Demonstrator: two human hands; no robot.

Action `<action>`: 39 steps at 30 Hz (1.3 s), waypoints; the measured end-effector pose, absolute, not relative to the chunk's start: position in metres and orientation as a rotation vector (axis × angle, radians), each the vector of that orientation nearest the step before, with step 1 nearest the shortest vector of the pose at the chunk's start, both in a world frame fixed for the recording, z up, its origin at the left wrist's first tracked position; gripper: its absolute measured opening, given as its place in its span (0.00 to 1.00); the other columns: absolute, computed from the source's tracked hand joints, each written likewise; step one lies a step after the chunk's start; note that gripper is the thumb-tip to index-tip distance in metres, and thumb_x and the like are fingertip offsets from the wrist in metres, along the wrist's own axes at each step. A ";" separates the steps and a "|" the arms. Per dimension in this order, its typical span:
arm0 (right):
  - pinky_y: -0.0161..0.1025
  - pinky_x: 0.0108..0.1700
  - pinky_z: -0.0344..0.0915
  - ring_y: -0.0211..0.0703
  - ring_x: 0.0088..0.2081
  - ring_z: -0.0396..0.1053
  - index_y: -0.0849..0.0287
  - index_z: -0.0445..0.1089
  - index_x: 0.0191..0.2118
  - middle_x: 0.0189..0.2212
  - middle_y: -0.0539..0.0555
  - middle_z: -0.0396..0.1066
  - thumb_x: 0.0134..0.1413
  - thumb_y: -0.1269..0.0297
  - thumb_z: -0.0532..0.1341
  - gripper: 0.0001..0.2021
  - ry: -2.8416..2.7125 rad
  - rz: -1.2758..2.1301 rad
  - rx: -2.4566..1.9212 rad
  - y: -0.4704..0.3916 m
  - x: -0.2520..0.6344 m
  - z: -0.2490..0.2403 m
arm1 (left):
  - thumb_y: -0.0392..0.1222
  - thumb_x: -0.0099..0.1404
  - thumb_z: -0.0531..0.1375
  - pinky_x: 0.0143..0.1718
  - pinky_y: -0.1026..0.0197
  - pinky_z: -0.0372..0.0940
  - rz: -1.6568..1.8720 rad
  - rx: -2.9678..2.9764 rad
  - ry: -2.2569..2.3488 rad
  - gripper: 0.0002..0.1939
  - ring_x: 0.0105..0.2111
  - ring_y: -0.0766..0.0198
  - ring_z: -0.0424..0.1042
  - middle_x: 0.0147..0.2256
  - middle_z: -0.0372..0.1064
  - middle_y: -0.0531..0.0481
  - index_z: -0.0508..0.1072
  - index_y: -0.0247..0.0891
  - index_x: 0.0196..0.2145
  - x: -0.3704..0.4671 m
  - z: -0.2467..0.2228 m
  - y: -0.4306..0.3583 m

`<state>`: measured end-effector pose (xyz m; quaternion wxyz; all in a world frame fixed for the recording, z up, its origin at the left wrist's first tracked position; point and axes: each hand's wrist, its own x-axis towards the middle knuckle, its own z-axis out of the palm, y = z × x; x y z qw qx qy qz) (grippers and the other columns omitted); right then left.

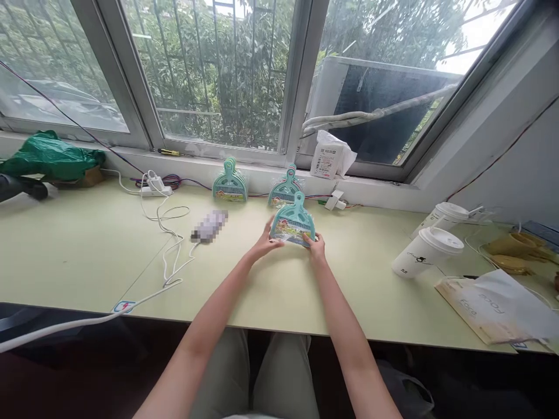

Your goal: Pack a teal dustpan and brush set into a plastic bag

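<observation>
You hold the teal dustpan set (293,223) upright between both hands, at mid-table, just nearer than the two like packs by the far sill. Your left hand (265,243) clasps its left edge, your right hand (317,245) its lower right corner; its handle points up and away.

Pale green desk (78,250), big barred windows (218,70) w/ daylight, trees outside

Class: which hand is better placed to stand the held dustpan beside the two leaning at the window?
Left hand, probably: it grips the dustpan on the side toward the sill's dustpans; the right hand only pinches its corner.
</observation>
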<state>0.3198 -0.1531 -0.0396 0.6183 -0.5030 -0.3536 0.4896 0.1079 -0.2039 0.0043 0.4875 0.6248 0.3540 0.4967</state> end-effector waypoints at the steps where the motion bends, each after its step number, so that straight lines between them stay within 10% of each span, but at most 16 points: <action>1: 0.38 0.31 0.71 0.42 0.31 0.72 0.56 0.62 0.38 0.32 0.50 0.72 0.23 0.54 0.74 0.32 -0.778 1.127 -1.146 -0.153 0.322 -0.040 | 0.49 0.45 0.71 0.44 0.52 0.67 1.189 1.660 0.875 0.52 0.48 0.53 0.68 0.59 0.55 0.40 0.51 0.52 0.64 0.109 0.003 -0.203; 7: 0.39 0.34 0.70 0.41 0.32 0.71 0.53 0.56 0.34 0.31 0.47 0.70 0.25 0.52 0.73 0.31 -0.890 1.179 -1.078 -0.159 0.325 -0.032 | 0.48 0.61 0.60 0.51 0.50 0.62 1.487 1.813 1.181 0.11 0.49 0.54 0.66 0.47 0.64 0.44 0.76 0.44 0.39 0.118 -0.006 -0.200; 15: 0.36 0.35 0.65 0.42 0.36 0.67 0.53 0.54 0.35 0.34 0.50 0.67 0.34 0.51 0.69 0.26 -1.233 0.766 -1.157 -0.152 0.289 -0.023 | 0.44 0.63 0.58 0.45 0.54 0.62 1.585 1.518 1.550 0.32 0.41 0.55 0.71 0.43 0.71 0.46 0.52 0.47 0.62 0.088 0.019 -0.191; 20: 0.37 0.35 0.62 0.42 0.32 0.65 0.54 0.55 0.36 0.32 0.48 0.67 0.39 0.52 0.66 0.23 -1.420 0.545 -1.241 -0.111 0.236 -0.009 | 0.40 0.58 0.62 0.44 0.52 0.61 1.166 1.841 1.897 0.11 0.41 0.47 0.71 0.38 0.74 0.41 0.75 0.40 0.41 0.014 0.044 -0.144; 30: 0.46 0.51 0.63 0.49 0.49 0.66 0.56 0.59 0.49 0.47 0.57 0.68 0.50 0.58 0.58 0.20 -1.681 0.611 -1.067 -0.024 0.067 -0.008 | 0.36 0.54 0.64 0.40 0.56 0.62 1.003 1.787 2.219 0.08 0.39 0.52 0.70 0.36 0.73 0.41 0.75 0.37 0.34 -0.142 0.040 -0.063; 39: 0.53 0.66 0.36 0.45 0.69 0.23 0.63 0.39 0.66 0.69 0.61 0.29 0.54 0.65 0.54 0.36 -1.754 0.612 -1.016 0.010 0.012 -0.031 | 0.33 0.57 0.60 0.42 0.55 0.63 1.003 1.698 2.208 0.16 0.39 0.52 0.72 0.40 0.72 0.37 0.70 0.34 0.45 -0.187 -0.005 -0.014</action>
